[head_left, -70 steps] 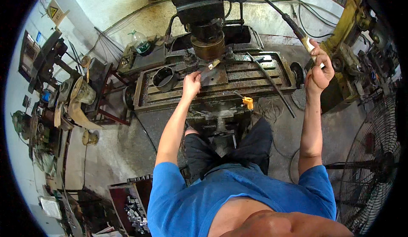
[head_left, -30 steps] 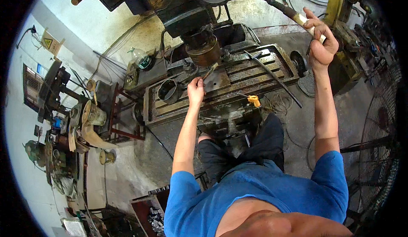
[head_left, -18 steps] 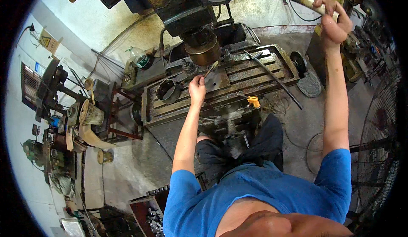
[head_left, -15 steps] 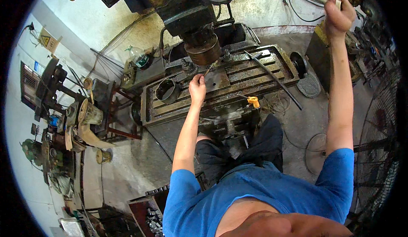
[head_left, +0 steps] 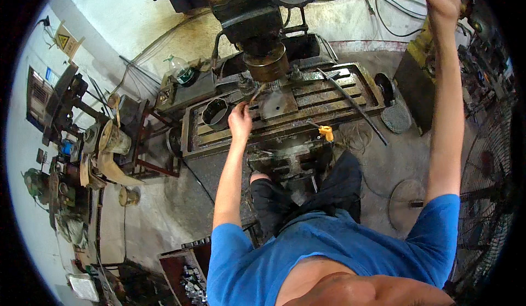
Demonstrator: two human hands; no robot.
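Note:
Pinched in my left hand [head_left: 240,120] is a thin brush-like stick [head_left: 256,93]. It points up and right toward the round spindle head [head_left: 267,64] of a drilling or milling machine. A metal plate [head_left: 278,106] lies beneath the spindle on the slotted machine table [head_left: 329,102]. Just left of my left hand stands a dark open can [head_left: 215,114], its inside partly visible. My right hand [head_left: 441,3] is raised at the upper right edge, closed around a lever handle. Its fingers and most of the handle are cut off by the frame.
A long bar [head_left: 359,110] leans across the table's right side. An orange-yellow handled tool [head_left: 325,132] sits at the front edge. A plastic bottle [head_left: 182,71] stands behind left. A wire-caged fan [head_left: 485,196] is close on my right; a box of metal pieces [head_left: 189,278] is lower left.
My left hand has drawn back left and toward me with the stick, away from the spindle. My right hand has risen farther up with the lever. The view has shifted slightly.

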